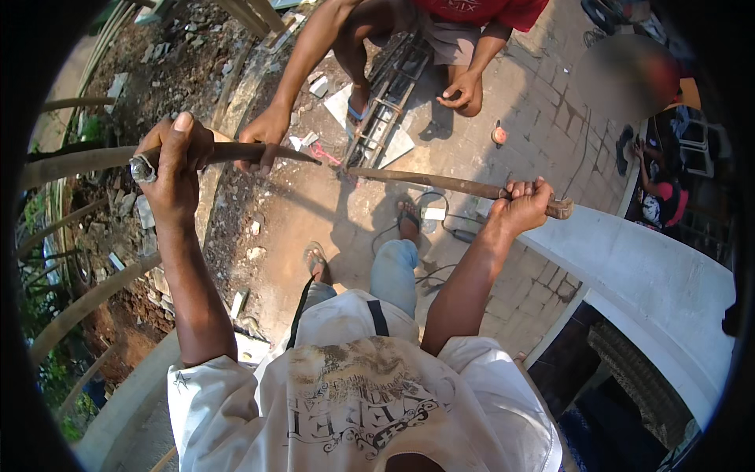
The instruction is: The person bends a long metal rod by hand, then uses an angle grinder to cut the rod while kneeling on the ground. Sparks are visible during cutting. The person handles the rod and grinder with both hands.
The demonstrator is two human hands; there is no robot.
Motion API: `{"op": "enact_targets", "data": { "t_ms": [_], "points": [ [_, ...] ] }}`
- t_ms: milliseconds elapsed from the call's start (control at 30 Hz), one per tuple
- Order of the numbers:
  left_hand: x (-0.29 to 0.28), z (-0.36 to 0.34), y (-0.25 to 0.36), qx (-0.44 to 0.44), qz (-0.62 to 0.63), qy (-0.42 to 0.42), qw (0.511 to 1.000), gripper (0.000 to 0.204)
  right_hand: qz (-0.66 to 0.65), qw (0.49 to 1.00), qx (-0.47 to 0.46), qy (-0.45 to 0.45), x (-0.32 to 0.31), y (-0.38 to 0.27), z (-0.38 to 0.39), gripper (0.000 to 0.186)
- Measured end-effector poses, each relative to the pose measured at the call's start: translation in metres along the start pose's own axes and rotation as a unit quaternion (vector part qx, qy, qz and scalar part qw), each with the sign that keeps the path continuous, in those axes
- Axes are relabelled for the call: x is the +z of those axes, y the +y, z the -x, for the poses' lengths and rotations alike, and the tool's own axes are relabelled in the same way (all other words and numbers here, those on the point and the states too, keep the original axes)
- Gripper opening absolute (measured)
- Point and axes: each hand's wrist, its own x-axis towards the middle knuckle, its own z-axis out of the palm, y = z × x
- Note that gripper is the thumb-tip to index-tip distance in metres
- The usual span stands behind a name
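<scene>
My left hand [173, 161] is closed on a dark bar [240, 149] with a pale, worn end at the fist. My right hand [523, 200] grips a long brown metal bar [425, 179] near its outer end. The two bars angle inward, their inner ends close together above a narrow rebar cage [389, 98] on the ground. A co-worker [440, 27] crouches opposite; that person's hand [266, 134] is on the left bar, and their other hand [464, 90] rests by a knee.
Rubble [134, 212] and bamboo poles [94, 303] line the left. A black cable [452, 228] crosses the paving [543, 94]; a small orange round object [499, 134] lies there. A white ledge [629, 259] is at right, with other people [668, 189] beyond it.
</scene>
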Motion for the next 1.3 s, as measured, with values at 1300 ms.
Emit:
{"op": "enact_targets", "data": {
  "t_ms": [1300],
  "points": [
    [-0.237,0.092,-0.209,-0.071,-0.157,0.147,0.974,0.036,0.226,0.691,-0.128,-0.674,0.078,0.156,0.467,0.023]
  ]
}}
